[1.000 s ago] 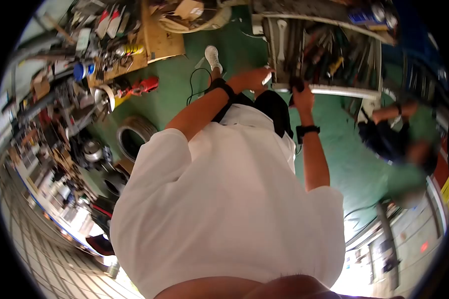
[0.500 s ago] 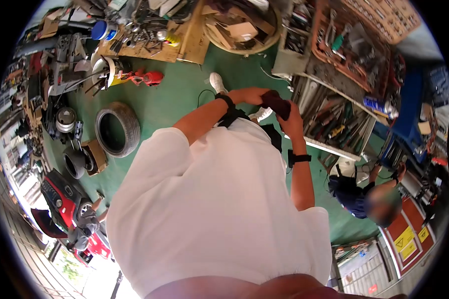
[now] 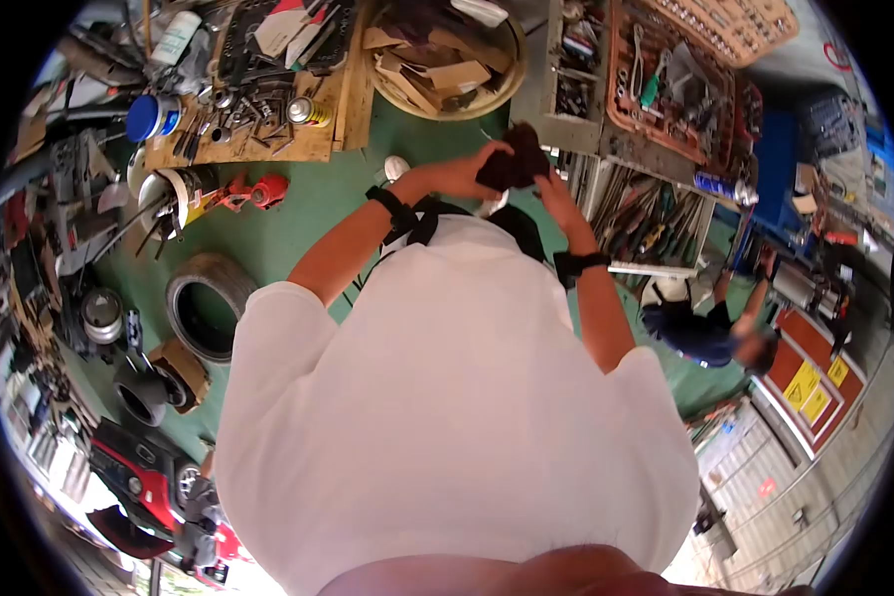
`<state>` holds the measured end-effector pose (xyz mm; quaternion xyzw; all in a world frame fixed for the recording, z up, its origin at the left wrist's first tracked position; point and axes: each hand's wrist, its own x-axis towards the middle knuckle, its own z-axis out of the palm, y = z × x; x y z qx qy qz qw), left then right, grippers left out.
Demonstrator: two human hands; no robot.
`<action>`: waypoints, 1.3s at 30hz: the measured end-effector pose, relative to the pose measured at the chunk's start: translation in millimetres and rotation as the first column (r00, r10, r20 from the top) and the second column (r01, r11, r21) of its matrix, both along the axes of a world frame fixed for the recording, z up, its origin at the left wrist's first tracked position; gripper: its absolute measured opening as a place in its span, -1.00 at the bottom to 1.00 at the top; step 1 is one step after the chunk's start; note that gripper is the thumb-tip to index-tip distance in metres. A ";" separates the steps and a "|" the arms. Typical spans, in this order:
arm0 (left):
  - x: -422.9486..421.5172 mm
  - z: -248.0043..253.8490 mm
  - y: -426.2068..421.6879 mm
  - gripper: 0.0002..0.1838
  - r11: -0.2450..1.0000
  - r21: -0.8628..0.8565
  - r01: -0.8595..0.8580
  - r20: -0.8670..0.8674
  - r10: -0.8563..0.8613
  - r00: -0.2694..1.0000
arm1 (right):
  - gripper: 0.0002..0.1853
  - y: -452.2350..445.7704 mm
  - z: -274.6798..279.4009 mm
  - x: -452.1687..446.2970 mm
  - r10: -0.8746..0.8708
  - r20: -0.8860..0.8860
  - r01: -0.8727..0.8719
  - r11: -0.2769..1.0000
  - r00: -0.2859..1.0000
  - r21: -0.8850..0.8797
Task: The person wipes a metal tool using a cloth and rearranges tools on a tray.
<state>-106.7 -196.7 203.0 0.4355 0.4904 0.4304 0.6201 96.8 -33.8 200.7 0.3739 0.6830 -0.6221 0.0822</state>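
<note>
A dark maroon cloth [image 3: 517, 159] is bunched between my two hands, held out in front of my body. My left hand [image 3: 467, 176] grips its left side. On the right and lower edge, the fingers of my right hand [image 3: 558, 195] pinch it. Both hands are slightly blurred, and some fingertips are hidden by the folds. Past the cloth stands a round bin [image 3: 507, 89] with cardboard pieces in it.
A wooden workbench [image 3: 313, 144] with sockets and cans stands front left. To the right is a tool cart [image 3: 606, 139] with an orange tray [image 3: 700, 144] and a drawer of screwdrivers. A tyre [image 3: 236, 278] lies left. Another person [image 3: 700, 333] bends at the right.
Both hands have moved further from my body, and the cloth has gone from a narrow roll to a wider bunch. The view has shifted, bringing more of the bin and bench into sight.
</note>
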 end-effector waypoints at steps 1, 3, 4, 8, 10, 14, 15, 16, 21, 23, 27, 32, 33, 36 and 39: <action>-1.9 7.7 3.1 -0.28 0.996 -0.057 -0.066 0.070 0.070 0.995 | -0.45 -8.7 27.3 -20.9 -0.169 0.108 0.182 0.976 0.980 -0.120; -5.2 -1.4 14.9 -0.27 0.998 0.036 -0.046 0.173 0.039 0.984 | -0.46 -4.9 26.8 -30.7 -0.353 0.010 0.338 0.889 0.936 -0.310; -4.9 2.0 20.5 -0.25 0.990 0.134 -0.041 0.065 0.033 0.997 | -0.46 2.0 19.4 -31.7 -0.364 0.010 0.350 0.885 0.931 -0.306; -8.2 25.0 42.3 -0.20 0.951 -0.003 0.309 -0.245 -0.300 0.922 | -0.49 30.4 -3.5 -30.4 -0.498 -0.103 0.324 0.694 0.861 -0.643; -0.1 17.8 52.2 -0.21 0.965 0.039 0.261 -0.453 -0.215 0.865 | -0.55 40.9 1.8 -29.4 -0.455 -0.073 0.350 0.768 0.887 -0.536; 8.4 18.8 82.3 -0.30 0.952 0.100 0.290 -0.836 -0.078 0.544 | -0.54 57.0 10.2 -16.0 -0.369 -0.167 0.288 0.882 0.914 -0.374; 12.5 18.0 89.0 -0.30 0.948 0.095 0.304 -0.837 -0.089 0.540 | -0.52 65.1 3.6 -7.6 -0.288 -0.189 0.253 0.949 0.939 -0.189; 14.3 16.3 97.4 -0.33 0.937 0.092 0.337 -0.841 -0.108 0.531 | -0.49 75.2 -1.1 -0.9 -0.203 -0.195 0.208 0.978 0.959 0.005; 22.7 15.2 124.1 -0.40 0.921 -0.004 0.389 -0.773 -0.249 0.584 | -0.41 129.2 -18.4 59.5 -0.384 -0.069 0.344 0.716 0.921 0.608; 19.7 13.6 132.2 -0.48 0.921 -0.050 0.386 -0.757 -0.287 0.586 | -0.37 156.9 -27.5 91.4 -0.519 0.052 0.317 0.596 0.853 0.738; 24.9 -0.5 147.1 -0.54 0.923 0.071 0.379 -0.758 -0.197 0.622 | -0.40 188.9 -30.7 124.4 -0.651 0.042 0.390 0.505 0.758 0.770; 53.6 -27.5 184.6 -0.56 0.889 0.234 0.394 -0.835 -0.024 0.550 | -0.35 194.0 -63.1 117.2 -0.571 0.196 0.189 0.544 0.797 0.817; 60.1 -30.1 194.2 -0.56 0.887 0.232 0.400 -0.835 -0.029 0.549 | -0.34 191.1 -71.2 112.1 -0.525 0.248 0.102 0.550 0.814 0.829; 78.9 -30.8 215.2 -0.53 0.885 0.169 0.434 -0.871 -0.072 0.485 | -0.37 170.5 -46.3 97.9 -0.399 0.337 0.004 0.650 0.853 0.760; 98.6 -31.0 227.4 -0.50 0.887 0.181 0.425 -0.921 0.001 0.389 | -0.40 195.0 -51.5 122.7 -0.374 0.310 0.010 0.652 0.874 0.758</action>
